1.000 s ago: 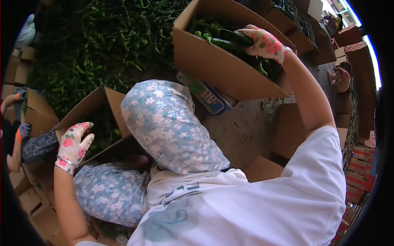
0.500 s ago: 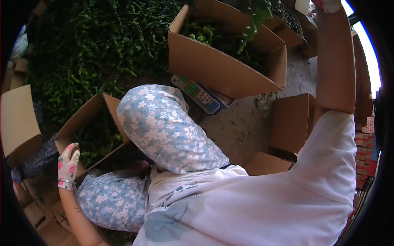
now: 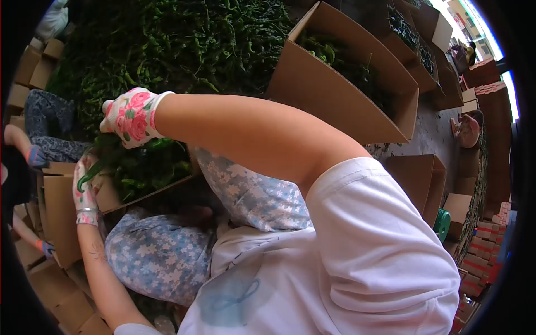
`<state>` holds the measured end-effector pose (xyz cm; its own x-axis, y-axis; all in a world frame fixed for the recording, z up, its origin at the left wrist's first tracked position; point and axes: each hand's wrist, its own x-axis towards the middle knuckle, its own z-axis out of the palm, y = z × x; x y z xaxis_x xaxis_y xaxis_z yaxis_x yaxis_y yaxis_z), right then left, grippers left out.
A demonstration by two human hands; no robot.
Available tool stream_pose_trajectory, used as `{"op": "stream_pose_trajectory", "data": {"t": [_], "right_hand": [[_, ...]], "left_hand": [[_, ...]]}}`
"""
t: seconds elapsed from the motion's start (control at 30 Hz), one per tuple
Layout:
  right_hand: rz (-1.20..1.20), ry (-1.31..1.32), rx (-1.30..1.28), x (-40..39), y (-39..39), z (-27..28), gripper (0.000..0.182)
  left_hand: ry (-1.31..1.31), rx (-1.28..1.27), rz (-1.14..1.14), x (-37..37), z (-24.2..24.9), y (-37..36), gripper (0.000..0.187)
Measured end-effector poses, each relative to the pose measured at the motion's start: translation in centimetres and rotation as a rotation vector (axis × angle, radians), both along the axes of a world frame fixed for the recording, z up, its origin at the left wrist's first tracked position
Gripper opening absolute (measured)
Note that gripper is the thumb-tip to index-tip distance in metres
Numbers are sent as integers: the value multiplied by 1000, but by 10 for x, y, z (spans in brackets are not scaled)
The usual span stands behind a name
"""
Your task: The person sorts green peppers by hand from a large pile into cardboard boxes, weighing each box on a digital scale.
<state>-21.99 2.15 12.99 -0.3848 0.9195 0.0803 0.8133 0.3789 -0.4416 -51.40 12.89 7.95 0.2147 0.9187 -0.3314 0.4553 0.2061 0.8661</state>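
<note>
My right hand [image 3: 133, 117], in a white glove with pink flowers, is over the cardboard box beside my knees. Its fingers are curled round green peppers [image 3: 106, 146] that hang below them. My left hand [image 3: 85, 187], in a matching glove, is at the left side of this box, its fingers stretched out and nothing gripped in them. A long curved pepper [image 3: 89, 174] crosses in front of its palm. More green peppers [image 3: 148, 167] lie inside the box. The right palm is hidden from view.
A large pile of green peppers [image 3: 184, 44] lies ahead. A big cardboard box [image 3: 329, 95] with peppers is at the upper right, with an open carton [image 3: 416, 178] below it. Another person's gloved hand [image 3: 37, 156] and patterned trousers [image 3: 50, 125] are at the left.
My right arm has swung from the upper right across to the left box. My left hand has moved slightly up, its fingers straighter. The view has shifted, and the co-worker's hands now show.
</note>
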Motion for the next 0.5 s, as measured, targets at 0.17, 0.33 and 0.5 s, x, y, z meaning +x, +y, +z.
{"op": "stream_pose_trajectory", "data": {"t": [0.17, 0.33, 0.5], "right_hand": [[-52, 212, -47, 6, -3, 6, 39], [11, 111, -92, -16, 7, 10, 35], [-88, 413, 109, 36, -22, 72, 20]], "left_hand": [[-124, 8, 111, -1, -22, 4, 58], [-120, 69, 26, 11, 1, -9, 55], [-188, -43, 51, 7, 0, -9, 49]]}}
